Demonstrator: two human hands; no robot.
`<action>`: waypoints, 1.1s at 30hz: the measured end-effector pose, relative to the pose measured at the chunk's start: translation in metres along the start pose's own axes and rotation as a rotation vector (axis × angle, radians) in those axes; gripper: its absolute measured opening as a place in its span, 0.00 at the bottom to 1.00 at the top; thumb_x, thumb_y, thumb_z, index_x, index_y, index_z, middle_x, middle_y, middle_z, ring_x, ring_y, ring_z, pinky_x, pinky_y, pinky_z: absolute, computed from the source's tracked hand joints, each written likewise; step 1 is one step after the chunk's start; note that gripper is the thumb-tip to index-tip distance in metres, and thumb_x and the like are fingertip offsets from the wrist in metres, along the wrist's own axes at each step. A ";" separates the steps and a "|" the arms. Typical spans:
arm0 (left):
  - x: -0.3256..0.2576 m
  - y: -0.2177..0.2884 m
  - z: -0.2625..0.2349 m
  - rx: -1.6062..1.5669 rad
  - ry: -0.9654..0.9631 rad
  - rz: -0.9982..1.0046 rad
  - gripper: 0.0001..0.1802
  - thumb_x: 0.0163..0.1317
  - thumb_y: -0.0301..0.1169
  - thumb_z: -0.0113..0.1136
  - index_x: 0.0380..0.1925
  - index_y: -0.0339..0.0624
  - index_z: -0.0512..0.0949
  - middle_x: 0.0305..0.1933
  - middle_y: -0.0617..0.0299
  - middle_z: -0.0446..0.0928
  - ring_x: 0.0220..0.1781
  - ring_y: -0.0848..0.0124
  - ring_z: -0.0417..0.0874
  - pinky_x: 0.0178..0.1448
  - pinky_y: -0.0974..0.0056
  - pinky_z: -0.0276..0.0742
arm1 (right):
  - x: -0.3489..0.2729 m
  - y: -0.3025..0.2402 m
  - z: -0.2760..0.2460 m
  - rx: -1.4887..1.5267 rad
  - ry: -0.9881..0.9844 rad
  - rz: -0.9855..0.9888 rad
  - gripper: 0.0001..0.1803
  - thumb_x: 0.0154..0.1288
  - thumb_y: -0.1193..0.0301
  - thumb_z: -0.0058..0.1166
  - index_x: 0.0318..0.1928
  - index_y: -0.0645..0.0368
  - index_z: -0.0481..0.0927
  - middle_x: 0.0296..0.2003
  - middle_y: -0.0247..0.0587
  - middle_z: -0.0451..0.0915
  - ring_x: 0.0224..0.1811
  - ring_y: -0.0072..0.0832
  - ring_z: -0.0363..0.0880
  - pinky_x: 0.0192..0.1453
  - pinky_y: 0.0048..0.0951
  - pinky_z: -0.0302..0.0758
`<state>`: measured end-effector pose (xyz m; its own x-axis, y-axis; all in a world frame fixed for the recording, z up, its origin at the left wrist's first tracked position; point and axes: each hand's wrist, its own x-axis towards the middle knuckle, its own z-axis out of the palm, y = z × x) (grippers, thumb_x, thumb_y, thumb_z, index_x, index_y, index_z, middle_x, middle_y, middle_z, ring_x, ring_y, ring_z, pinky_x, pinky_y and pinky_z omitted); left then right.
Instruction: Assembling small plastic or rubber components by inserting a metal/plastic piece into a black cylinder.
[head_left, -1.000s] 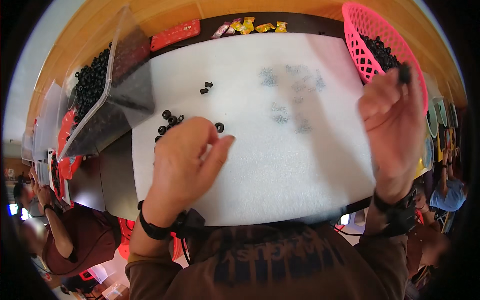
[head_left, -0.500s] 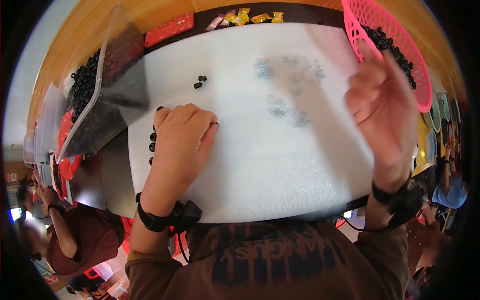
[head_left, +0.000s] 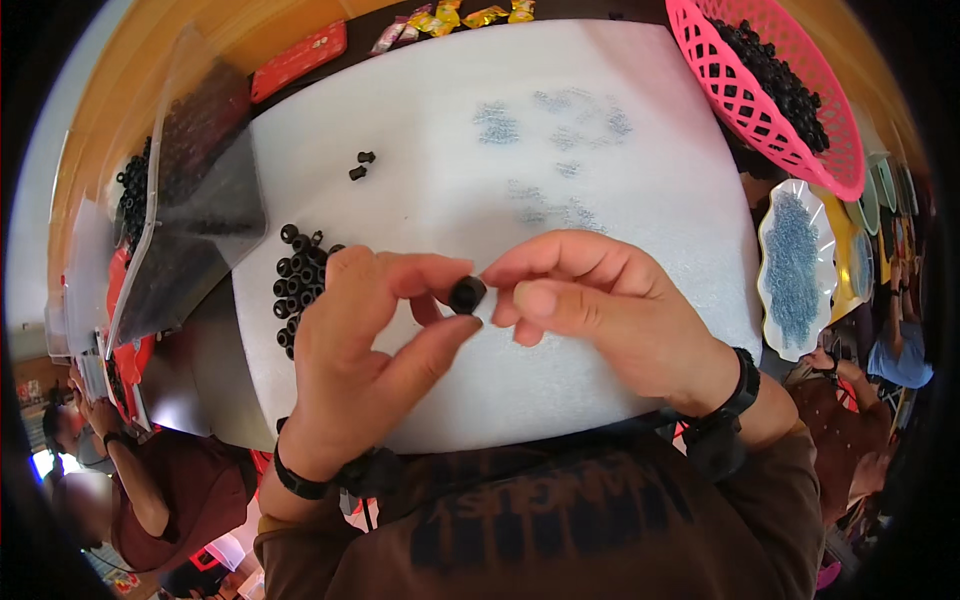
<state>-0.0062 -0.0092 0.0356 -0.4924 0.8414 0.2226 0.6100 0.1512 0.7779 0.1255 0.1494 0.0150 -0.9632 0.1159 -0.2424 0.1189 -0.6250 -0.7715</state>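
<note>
Both hands meet over the middle of a white foam sheet (head_left: pixel 620 110). A small black ring-shaped part (head_left: pixel 466 294) sits between them, pinched by the thumb and fingers of my left hand (head_left: pixel 365 350) and touched by the fingertips of my right hand (head_left: pixel 600 310). Just left of my left hand lies a cluster of several similar black parts (head_left: pixel 298 285) on the foam. Two more black parts (head_left: pixel 361 165) lie farther up the sheet. Patches of tiny grey-blue bits (head_left: pixel 560 120) are scattered across the upper part of the foam.
A pink mesh basket (head_left: pixel 740 100) of black parts stands at the upper right. A clear plastic bag (head_left: pixel 190 210) and a heap of black parts lie at the left. A scalloped white dish (head_left: pixel 795 265) of grey-blue bits sits at the right. Other people are at the lower left and right edges.
My right hand came down from the pink basket to the middle with a black part. My left hand left the cluster of black parts and rose to meet it.
</note>
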 end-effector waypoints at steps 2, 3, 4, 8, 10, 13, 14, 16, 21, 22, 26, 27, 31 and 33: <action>0.002 0.004 0.003 -0.035 -0.013 0.046 0.19 0.43 0.23 0.68 0.39 0.40 0.79 0.31 0.64 0.77 0.30 0.73 0.73 0.37 0.70 0.67 | -0.003 -0.002 -0.001 0.111 -0.069 0.005 0.14 0.65 0.73 0.53 0.50 0.62 0.74 0.41 0.33 0.77 0.42 0.15 0.73 0.47 0.18 0.72; 0.004 0.006 0.005 -0.062 -0.020 0.089 0.19 0.42 0.23 0.69 0.39 0.41 0.79 0.31 0.64 0.77 0.30 0.73 0.73 0.37 0.70 0.67 | -0.003 -0.001 -0.002 0.112 -0.064 0.004 0.14 0.65 0.73 0.53 0.50 0.62 0.74 0.41 0.33 0.77 0.42 0.15 0.73 0.47 0.18 0.72; 0.005 0.005 0.008 -0.071 -0.002 0.116 0.21 0.41 0.23 0.69 0.40 0.41 0.79 0.30 0.65 0.77 0.29 0.73 0.73 0.38 0.70 0.67 | -0.003 -0.001 -0.003 0.134 -0.081 -0.017 0.14 0.65 0.74 0.53 0.51 0.62 0.74 0.41 0.34 0.77 0.42 0.16 0.74 0.47 0.18 0.72; 0.004 0.008 0.013 0.056 0.043 0.115 0.22 0.39 0.24 0.70 0.40 0.43 0.80 0.31 0.65 0.76 0.30 0.72 0.73 0.38 0.69 0.65 | -0.002 0.002 -0.005 0.186 -0.090 -0.051 0.14 0.65 0.75 0.53 0.50 0.62 0.74 0.41 0.35 0.77 0.43 0.17 0.75 0.48 0.19 0.74; 0.002 0.009 0.013 0.159 0.032 0.143 0.23 0.37 0.26 0.72 0.39 0.44 0.80 0.33 0.64 0.75 0.30 0.70 0.72 0.39 0.67 0.64 | -0.002 0.004 -0.004 0.191 -0.080 -0.044 0.13 0.65 0.75 0.53 0.50 0.62 0.74 0.41 0.35 0.77 0.44 0.17 0.75 0.49 0.19 0.73; 0.001 0.009 0.010 0.212 -0.013 0.216 0.23 0.36 0.28 0.73 0.38 0.43 0.81 0.33 0.62 0.74 0.29 0.70 0.71 0.39 0.66 0.63 | -0.002 0.006 -0.003 0.212 -0.104 -0.003 0.13 0.64 0.76 0.53 0.50 0.63 0.74 0.42 0.34 0.77 0.44 0.17 0.74 0.50 0.18 0.72; 0.000 0.008 0.007 0.211 -0.016 0.213 0.23 0.36 0.28 0.73 0.38 0.43 0.81 0.33 0.62 0.74 0.29 0.70 0.71 0.39 0.66 0.63 | -0.002 0.006 -0.003 0.226 -0.134 0.027 0.13 0.64 0.76 0.53 0.50 0.63 0.74 0.42 0.34 0.77 0.44 0.16 0.74 0.50 0.17 0.72; 0.001 0.005 0.001 0.167 -0.069 0.265 0.21 0.37 0.26 0.71 0.37 0.41 0.80 0.30 0.62 0.74 0.28 0.69 0.70 0.38 0.68 0.64 | -0.002 0.005 -0.006 0.199 -0.152 0.080 0.13 0.64 0.76 0.54 0.49 0.63 0.74 0.41 0.33 0.77 0.44 0.15 0.73 0.49 0.17 0.71; 0.015 -0.005 0.004 0.106 0.101 0.045 0.14 0.43 0.21 0.64 0.34 0.40 0.80 0.29 0.60 0.74 0.29 0.68 0.71 0.34 0.69 0.67 | -0.004 0.009 -0.004 0.161 -0.262 0.190 0.10 0.64 0.73 0.54 0.45 0.63 0.74 0.35 0.29 0.75 0.39 0.11 0.71 0.44 0.15 0.69; 0.022 -0.006 0.008 0.149 0.065 0.028 0.12 0.45 0.21 0.63 0.33 0.41 0.80 0.29 0.61 0.75 0.29 0.68 0.72 0.35 0.68 0.66 | -0.003 0.011 -0.005 0.039 -0.351 0.171 0.10 0.64 0.72 0.55 0.43 0.62 0.74 0.34 0.28 0.74 0.38 0.11 0.70 0.43 0.15 0.68; 0.041 -0.015 0.029 0.321 -0.061 0.109 0.09 0.49 0.21 0.60 0.33 0.42 0.79 0.31 0.62 0.75 0.34 0.65 0.72 0.41 0.65 0.66 | -0.002 0.015 -0.005 -0.131 -0.496 0.165 0.10 0.64 0.68 0.55 0.38 0.62 0.73 0.28 0.26 0.72 0.31 0.11 0.68 0.34 0.16 0.67; 0.045 -0.016 0.033 0.385 -0.123 0.150 0.09 0.50 0.21 0.60 0.34 0.41 0.79 0.33 0.61 0.74 0.37 0.65 0.72 0.41 0.65 0.67 | -0.002 0.015 -0.005 -0.173 -0.540 0.186 0.10 0.64 0.68 0.55 0.38 0.62 0.73 0.27 0.26 0.72 0.30 0.11 0.68 0.32 0.16 0.67; 0.053 -0.026 0.046 0.471 -0.156 0.201 0.09 0.49 0.23 0.60 0.33 0.44 0.78 0.34 0.60 0.75 0.37 0.61 0.71 0.45 0.62 0.65 | -0.002 0.019 -0.006 -0.170 -0.527 0.151 0.10 0.64 0.67 0.55 0.37 0.62 0.73 0.25 0.25 0.72 0.27 0.11 0.67 0.29 0.17 0.66; 0.056 -0.029 0.048 0.480 -0.154 0.224 0.08 0.49 0.24 0.60 0.32 0.44 0.76 0.31 0.62 0.73 0.35 0.62 0.73 0.45 0.61 0.64 | -0.001 0.021 -0.007 -0.151 -0.497 0.117 0.10 0.64 0.68 0.55 0.37 0.62 0.73 0.25 0.25 0.72 0.28 0.11 0.67 0.29 0.15 0.66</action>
<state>-0.0215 0.0584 -0.0023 -0.2437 0.9408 0.2355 0.9217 0.1492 0.3580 0.1309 0.1413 -0.0050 -0.9351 -0.3505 -0.0519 0.2303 -0.4899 -0.8408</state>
